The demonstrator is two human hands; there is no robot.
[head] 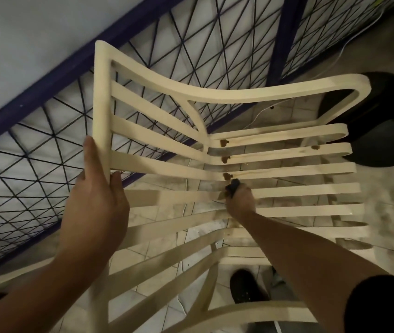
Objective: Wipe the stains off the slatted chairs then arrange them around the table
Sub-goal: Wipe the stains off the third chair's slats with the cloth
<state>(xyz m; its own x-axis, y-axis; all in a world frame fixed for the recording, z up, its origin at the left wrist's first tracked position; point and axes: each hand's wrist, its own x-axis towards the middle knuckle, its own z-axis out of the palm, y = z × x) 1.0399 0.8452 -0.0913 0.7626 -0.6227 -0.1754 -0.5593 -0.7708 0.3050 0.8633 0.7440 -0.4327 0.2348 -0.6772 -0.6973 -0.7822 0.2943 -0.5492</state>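
My left hand [99, 195], at nine o'clock, wraps round the top rail of the chair [287, 191], which stands tilted over the tiled floor. I judge it light, stiff and smooth, so the rail is the best hold. My right hand [240, 201], at centre, pinches a dark cloth [233, 186] against a slat. Brown stains [225, 159] lie just beyond it, at twelve o'clock.

Dim, warm light; blurred, wide-angle-distorted edges.

No text, label or number can be read anywhere here
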